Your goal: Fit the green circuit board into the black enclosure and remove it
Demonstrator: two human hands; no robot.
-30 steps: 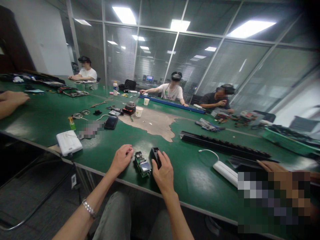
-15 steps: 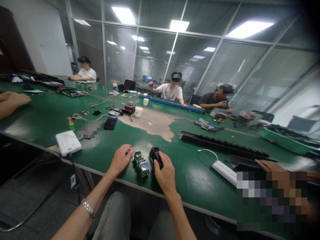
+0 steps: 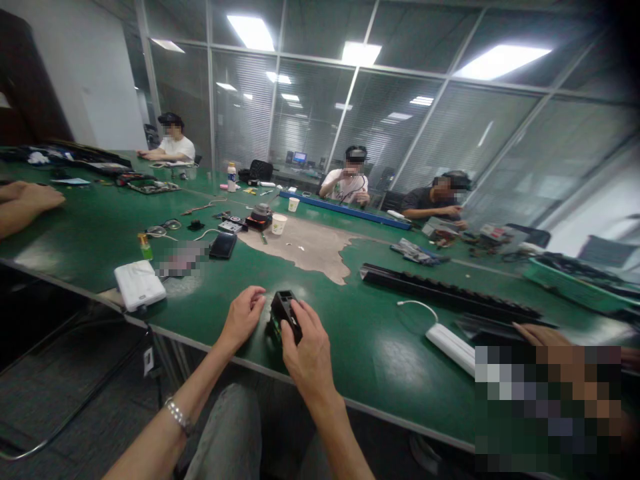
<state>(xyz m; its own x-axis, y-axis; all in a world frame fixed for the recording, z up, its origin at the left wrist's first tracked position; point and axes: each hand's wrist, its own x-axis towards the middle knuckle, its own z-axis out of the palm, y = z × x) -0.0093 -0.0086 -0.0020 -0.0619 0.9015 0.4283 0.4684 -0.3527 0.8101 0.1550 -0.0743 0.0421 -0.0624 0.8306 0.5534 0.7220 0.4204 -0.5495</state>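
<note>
My right hand (image 3: 307,343) grips a black plastic housing (image 3: 285,304) near the table's front edge, thumb on the near side and fingers over the top. The housing is over a small green circuit board (image 3: 275,328), which is now mostly hidden; only a bit of green shows at its left side. I cannot tell whether the two parts are joined. Just left of them, my left hand (image 3: 243,317) rests on the green table with its fingers loosely bent and apart from the housing, holding nothing.
To the left lie a white power box (image 3: 140,285) and a black phone (image 3: 223,245). Paper cups (image 3: 279,224) stand beyond, by a torn brown sheet (image 3: 315,257). On the right are a long black strip (image 3: 440,290), a white adapter (image 3: 450,348) and a co-worker's hand (image 3: 545,337).
My right hand has moved left with the black housing, bringing it over the circuit board, which lay uncovered before. My left hand has barely moved. Across the table, a person has raised their hands.
</note>
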